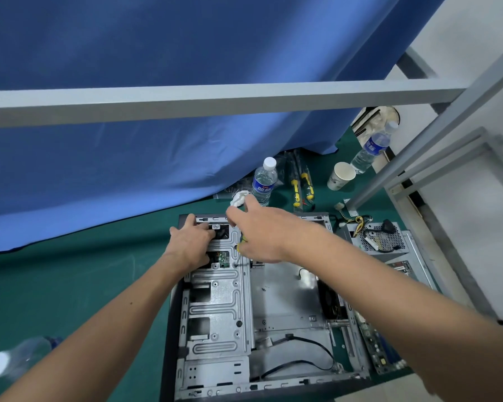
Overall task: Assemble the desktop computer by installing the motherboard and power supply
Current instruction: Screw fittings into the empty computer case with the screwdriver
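Observation:
The open computer case (285,288) lies on its side on a green mat, its main bay holding no board. A silver drive cage (215,309) fills the case's left side. My left hand (192,245) lies on the cage's far left corner, with fingers curled into an opening there. My right hand (262,233) hovers over the cage's far end and holds a yellow-handled screwdriver (240,244), mostly hidden under the palm; its shaft points down at the cage. The power supply (381,240) sits outside the case at the right with loose cables. A green board (373,343) lies along the case's right side.
Beyond the case stand a water bottle (264,181), a crumpled tissue (238,198), packaged yellow screwdrivers (302,184), a paper cup (341,176) and a second bottle (372,147). A grey frame bar (215,103) crosses overhead in front of a blue curtain. Another bottle (18,358) lies at the near left.

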Tool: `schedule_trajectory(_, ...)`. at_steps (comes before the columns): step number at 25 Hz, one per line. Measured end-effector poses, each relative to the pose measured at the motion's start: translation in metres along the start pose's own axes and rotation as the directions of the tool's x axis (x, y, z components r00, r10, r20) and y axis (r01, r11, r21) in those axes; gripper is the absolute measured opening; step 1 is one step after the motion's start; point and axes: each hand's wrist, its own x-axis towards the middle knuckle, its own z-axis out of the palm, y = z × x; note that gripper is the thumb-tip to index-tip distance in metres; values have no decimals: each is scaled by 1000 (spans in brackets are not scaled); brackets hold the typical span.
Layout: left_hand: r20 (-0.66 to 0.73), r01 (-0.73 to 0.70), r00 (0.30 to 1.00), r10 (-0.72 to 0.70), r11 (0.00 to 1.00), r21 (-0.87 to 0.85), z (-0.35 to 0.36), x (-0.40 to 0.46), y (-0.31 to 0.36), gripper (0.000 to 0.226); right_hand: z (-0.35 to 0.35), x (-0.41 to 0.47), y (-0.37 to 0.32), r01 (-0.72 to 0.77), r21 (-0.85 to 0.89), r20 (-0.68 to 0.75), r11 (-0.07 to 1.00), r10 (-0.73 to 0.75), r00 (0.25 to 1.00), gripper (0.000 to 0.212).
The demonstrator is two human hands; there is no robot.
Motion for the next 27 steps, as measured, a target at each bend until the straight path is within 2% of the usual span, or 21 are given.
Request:
schedule_trajectory(2, 2, -15, 1000, 15, 1000, 20, -1, 0, 0, 46, -2, -3, 2, 53, -80, -52, 995, -57, 997, 24)
schedule_trajectory(4, 7, -23, 1000, 23, 999, 44, -1, 1, 1, 45, 0, -4, -3, -2, -193, -187, 981, -35, 982, 16)
schedule_trajectory(6, 16, -35, 999, 34, 997, 64, -2, 0, 2, 44, 8, -1, -7, -87, -274, -253, 958, 16, 967, 35)
schedule_trajectory(7, 17, -40, 999, 38, 997, 71, -2, 1, 2, 44, 11, 0, -6, -110, -250, -210, 962, 57, 976, 39)
schedule_trajectory(9, 13, -35, 999, 34, 997, 67, -1, 1, 1, 44, 6, 1, -3, -83, -88, -75, 993, 77, 994, 34)
schedule_trajectory(11, 16, -35, 999, 35, 998, 52, 0, 1, 0, 45, -1, -1, 1, 13, 12, -19, 1000, -13, 1000, 32)
schedule_trajectory(13, 22, -40, 999, 39, 998, 48, 2, 0, 0, 46, -2, -3, 1, 72, -66, -81, 995, -78, 994, 28)
schedule_trajectory(15, 18, -28, 999, 27, 999, 37, 3, 0, 0, 46, 0, -4, -6, 26, -195, -195, 980, -65, 979, 16)
schedule_trajectory(17, 17, -12, 1000, 12, 1000, 18, 1, 0, 1, 46, 7, -3, -11, -62, -299, -269, 952, -22, 963, 32)
schedule_trajectory(18, 22, -9, 1000, 9, 1000, 6, 0, 0, 2, 44, 9, -2, -12, -91, -288, -240, 953, 20, 971, 40)
schedule_trajectory(20, 26, -10, 1000, 10, 1000, -9, -2, 0, 2, 40, 9, -3, -9, -87, -158, -152, 984, 63, 986, 36)
schedule_trajectory(22, 30, -12, 999, 12, 1000, -11, -2, 0, 2, 42, 6, -7, -4, -4, -61, -97, 998, -2, 995, 31)
schedule_trajectory(23, 30, -18, 999, 18, 1000, -14, -2, 0, 1, 45, 6, -8, -2, 49, -79, -95, 996, -56, 994, 32)
schedule_trajectory(24, 31, -22, 999, 23, 1000, -18, -2, 0, 1, 47, 6, -8, -2, 75, -107, -124, 991, -89, 988, 29)
schedule_trajectory(26, 33, -25, 999, 25, 1000, -18, -2, 0, 0, 47, 6, -9, -6, 17, -198, -227, 980, -63, 972, 16)
schedule_trajectory(27, 34, -24, 999, 24, 1000, -16, -2, 0, 1, 46, 8, -8, -7, -45, -231, -275, 972, -21, 961, 25)
